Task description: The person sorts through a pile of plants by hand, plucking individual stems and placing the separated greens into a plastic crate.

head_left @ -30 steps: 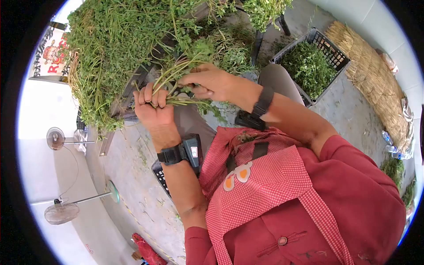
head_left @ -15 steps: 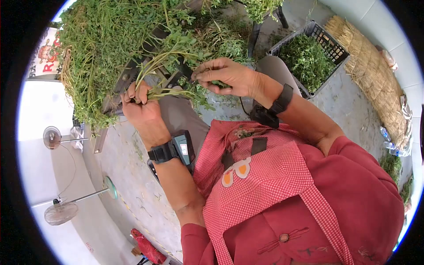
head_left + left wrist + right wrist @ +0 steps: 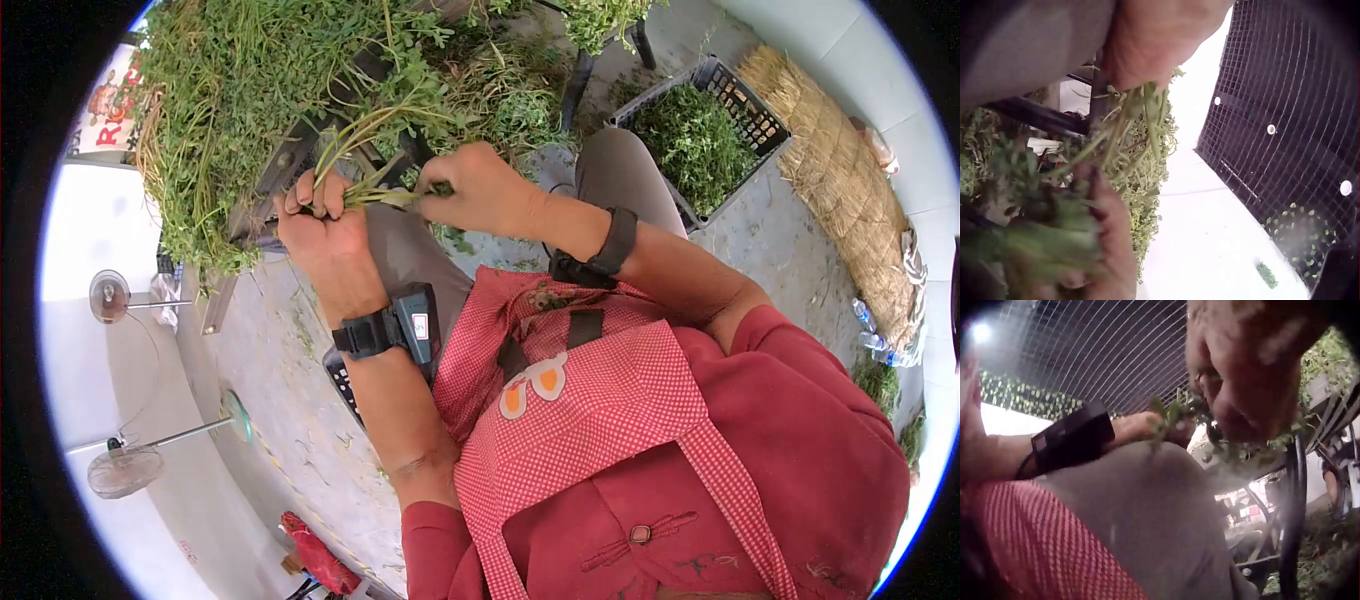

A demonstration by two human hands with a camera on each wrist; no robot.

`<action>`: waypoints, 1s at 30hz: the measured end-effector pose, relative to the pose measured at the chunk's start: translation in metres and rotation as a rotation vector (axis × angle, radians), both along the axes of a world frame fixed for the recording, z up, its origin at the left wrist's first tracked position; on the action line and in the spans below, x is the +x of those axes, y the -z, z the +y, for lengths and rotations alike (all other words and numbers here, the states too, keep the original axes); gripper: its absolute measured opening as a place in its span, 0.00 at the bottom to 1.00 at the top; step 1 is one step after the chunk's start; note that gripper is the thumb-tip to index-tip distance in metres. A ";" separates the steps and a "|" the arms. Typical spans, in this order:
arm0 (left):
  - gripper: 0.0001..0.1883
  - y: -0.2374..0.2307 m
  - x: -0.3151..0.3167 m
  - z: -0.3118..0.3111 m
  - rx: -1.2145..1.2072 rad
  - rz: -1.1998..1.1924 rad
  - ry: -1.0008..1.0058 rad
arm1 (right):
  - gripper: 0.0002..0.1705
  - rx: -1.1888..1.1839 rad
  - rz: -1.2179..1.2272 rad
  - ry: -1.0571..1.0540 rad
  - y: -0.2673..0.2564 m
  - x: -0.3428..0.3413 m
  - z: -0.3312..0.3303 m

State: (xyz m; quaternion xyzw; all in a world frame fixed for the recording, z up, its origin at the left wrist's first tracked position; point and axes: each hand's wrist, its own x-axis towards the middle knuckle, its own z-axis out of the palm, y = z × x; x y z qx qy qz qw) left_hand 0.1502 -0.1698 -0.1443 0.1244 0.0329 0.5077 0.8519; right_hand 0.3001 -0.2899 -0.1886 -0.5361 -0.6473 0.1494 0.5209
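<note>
In the head view, my left hand (image 3: pixel 325 230) grips a small bunch of long green stems (image 3: pixel 375 125), whose leafy ends fan out toward the pile. My right hand (image 3: pixel 480 190) is just beside it, fingers curled round leafy sprigs at the lower stems. From the left wrist, the stems (image 3: pixel 1125 128) hang out of the left hand (image 3: pixel 1160 44), and the right hand (image 3: pixel 1116 244) is below among blurred leaves. Seen from the right wrist, leaves (image 3: pixel 1175 415) poke out between the right hand (image 3: pixel 1241 381) and the left hand (image 3: pixel 1138 428).
A big heap of leafy stems (image 3: pixel 250 110) covers the raised surface in front. At right stands a black crate (image 3: pixel 715 75) of green leaves, beside a rolled straw mat (image 3: pixel 840 190). Loose greens (image 3: pixel 510 90) lie below the heap. Two fans (image 3: pixel 125 470) stand at left.
Half a second ago my right hand had drawn away to the right of the bunch; it is now back at the lower stems. My left hand keeps its grip, slightly farther left than a second ago.
</note>
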 end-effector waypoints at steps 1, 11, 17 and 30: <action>0.15 -0.001 0.001 -0.002 -0.003 -0.002 -0.003 | 0.12 -0.003 -0.002 -0.003 0.000 0.001 0.002; 0.22 -0.001 0.009 -0.002 -0.046 0.156 -0.038 | 0.09 -0.139 0.262 0.044 0.005 0.015 0.004; 0.24 -0.006 0.015 -0.011 -0.069 0.279 -0.125 | 0.10 -0.442 0.583 -0.188 -0.001 0.013 0.000; 0.24 -0.002 0.000 0.000 -0.119 0.064 -0.071 | 0.12 -0.439 1.138 -0.429 -0.012 0.036 -0.015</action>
